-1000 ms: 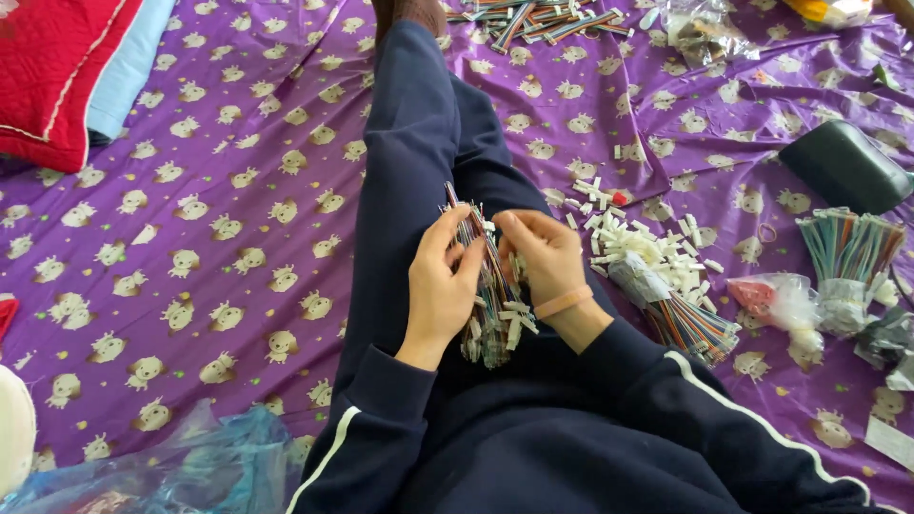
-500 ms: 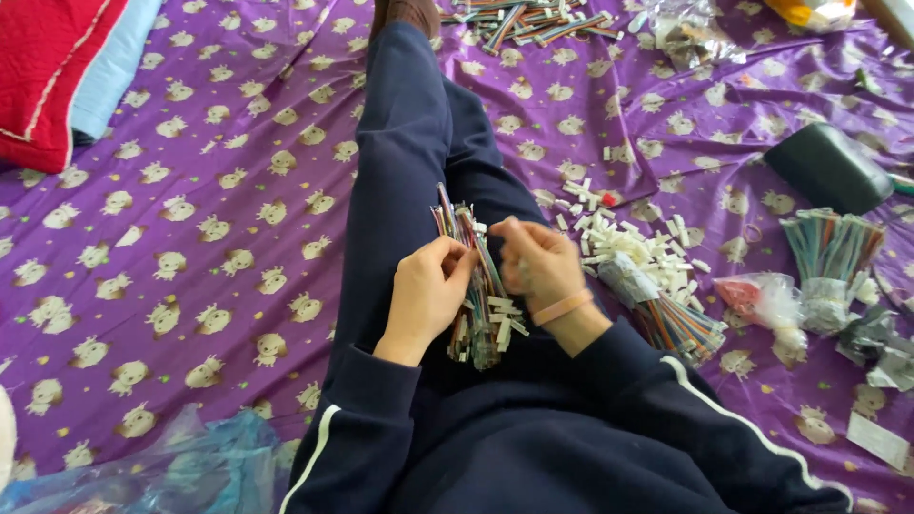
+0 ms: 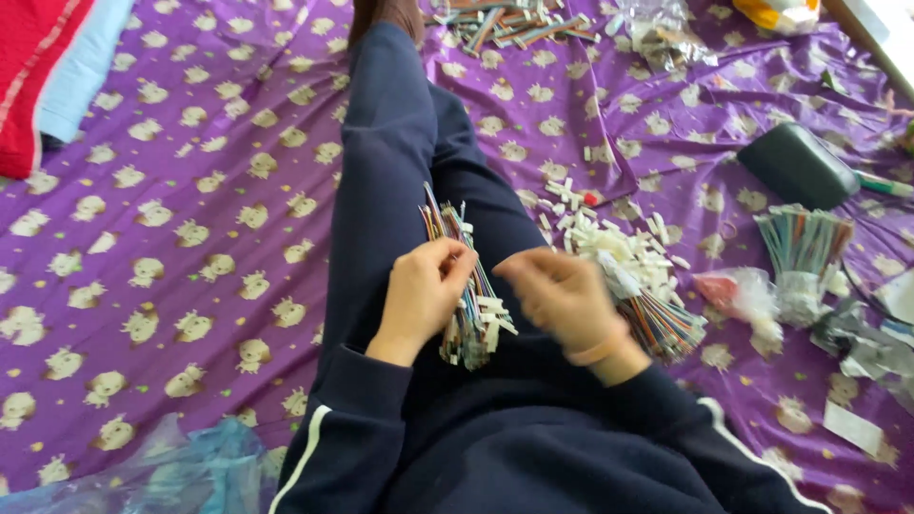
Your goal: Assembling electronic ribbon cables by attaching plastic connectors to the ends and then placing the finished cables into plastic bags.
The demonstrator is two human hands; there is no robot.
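My left hand is closed around a bundle of thin multicoloured wires with white plug ends, held upright over my lap. My right hand is blurred, just right of the bundle, fingers loosely curled and apart from it; whether it pinches a wire I cannot tell. Both arms wear dark navy sleeves, and my legs in dark trousers stretch away over a purple patterned sheet.
A heap of white connectors and coloured wires lies by my right wrist. Further right are a banded wire bunch, a dark case and plastic bags. More wires lie at the top; red and blue cloth far left.
My right hand has come off the wire bundle and shifted slightly right. The view has drifted a little; my left hand keeps its hold on the bundle.
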